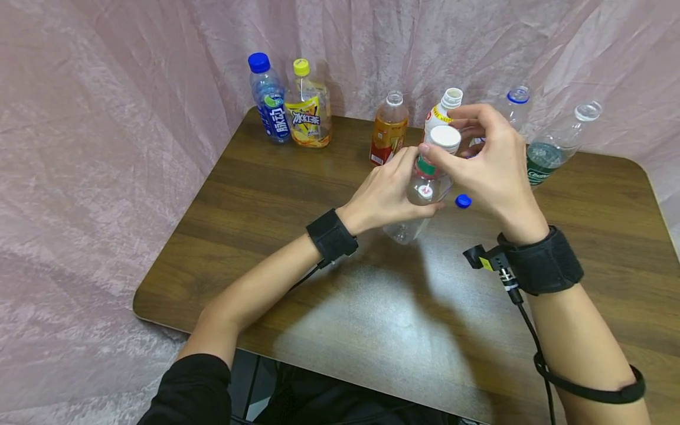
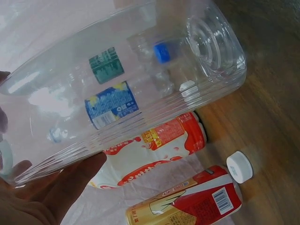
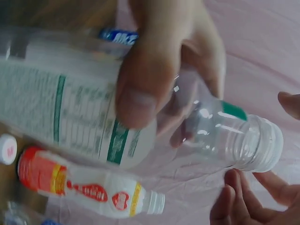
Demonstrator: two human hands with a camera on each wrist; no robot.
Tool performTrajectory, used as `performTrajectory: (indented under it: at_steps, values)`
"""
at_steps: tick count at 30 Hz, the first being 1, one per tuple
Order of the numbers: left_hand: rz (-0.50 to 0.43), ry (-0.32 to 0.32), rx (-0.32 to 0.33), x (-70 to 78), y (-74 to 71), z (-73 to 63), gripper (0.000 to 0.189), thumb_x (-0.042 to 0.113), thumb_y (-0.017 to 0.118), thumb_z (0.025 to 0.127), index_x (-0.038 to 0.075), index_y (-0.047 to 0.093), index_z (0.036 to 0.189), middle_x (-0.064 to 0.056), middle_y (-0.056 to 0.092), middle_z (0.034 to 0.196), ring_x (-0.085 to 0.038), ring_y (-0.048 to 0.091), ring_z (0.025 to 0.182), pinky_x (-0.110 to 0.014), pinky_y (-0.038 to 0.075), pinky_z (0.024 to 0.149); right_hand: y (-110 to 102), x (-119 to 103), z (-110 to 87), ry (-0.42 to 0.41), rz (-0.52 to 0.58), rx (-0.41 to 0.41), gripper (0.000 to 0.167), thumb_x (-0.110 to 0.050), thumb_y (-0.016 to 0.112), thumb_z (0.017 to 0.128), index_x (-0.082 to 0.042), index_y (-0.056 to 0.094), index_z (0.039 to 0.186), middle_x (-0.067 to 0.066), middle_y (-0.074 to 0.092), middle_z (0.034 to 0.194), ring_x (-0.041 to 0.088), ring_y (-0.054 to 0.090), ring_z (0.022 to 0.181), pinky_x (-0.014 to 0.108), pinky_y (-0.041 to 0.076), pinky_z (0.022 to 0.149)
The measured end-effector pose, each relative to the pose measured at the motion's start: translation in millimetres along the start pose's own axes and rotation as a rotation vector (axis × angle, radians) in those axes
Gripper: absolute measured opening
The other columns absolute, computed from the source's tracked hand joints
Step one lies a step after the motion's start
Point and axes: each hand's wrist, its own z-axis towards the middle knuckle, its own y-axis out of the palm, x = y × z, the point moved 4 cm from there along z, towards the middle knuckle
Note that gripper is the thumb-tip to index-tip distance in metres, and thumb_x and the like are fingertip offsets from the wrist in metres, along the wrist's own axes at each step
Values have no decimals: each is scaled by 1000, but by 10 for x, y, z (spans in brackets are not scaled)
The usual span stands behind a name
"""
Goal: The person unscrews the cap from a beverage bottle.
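A clear plastic bottle [image 1: 406,229] with a white cap [image 1: 445,137] leans above the table, its top toward the upper right. My left hand [image 1: 386,192] grips its body, thumb on the near side. Around the cap hovers my right hand [image 1: 491,156], fingers spread and bent. In the right wrist view its thumb stands apart from the cap [image 3: 272,145], while the fingertips lie close by the bottle's neck. Loose on the table are a blue cap [image 1: 463,201] and another white cap [image 2: 239,167], the latter beside a red and orange bottle [image 2: 187,197].
A blue-capped bottle [image 1: 272,100] and a yellow-capped iced tea bottle [image 1: 308,112] stand at the back left. Behind my hands are a white-and-red bottle [image 1: 435,118], a blue-ringed bottle [image 1: 515,112] and a green-labelled bottle [image 1: 547,154]. A pink curtain [image 1: 350,53] hangs behind the table.
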Motion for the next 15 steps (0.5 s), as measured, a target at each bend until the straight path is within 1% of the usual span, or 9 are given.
performTrajectory:
  at_steps: [2,4,8,12,15]
  values:
    - [4,-8,-5,-2,-1,6,90,60,82,75,11,45,141,0,58,130,-11,61,109,-27,54,89,0,14,1,8,-34,37,56,-34,90,79,-5,67,121,1,69,103,6,60,85,15,44,71]
    - [2,-8,-2,-2,-4,11,90,59,83,75,10,45,141,0,57,131,-12,61,109,-27,54,89,4,27,2,10,-56,62,57,-36,91,77,-3,66,115,-5,66,96,7,60,83,15,44,70]
    - [-3,-3,3,1,5,11,91,56,84,75,9,45,142,-1,57,134,-13,61,113,-28,54,91,9,46,3,4,-59,90,50,-33,93,76,-1,68,106,-16,59,90,6,58,80,15,43,69]
    - [-6,-2,-2,3,20,6,91,57,83,76,9,45,143,-2,58,136,-12,60,116,-27,54,93,0,47,-1,3,-53,87,43,-30,91,77,-3,74,105,-18,58,89,2,55,77,14,44,69]
    - [-13,-1,3,2,14,2,91,57,84,75,10,45,143,-2,58,137,-12,60,118,-27,54,94,4,32,3,3,-34,58,40,-28,89,80,-7,77,112,-12,62,93,0,57,78,12,47,71]
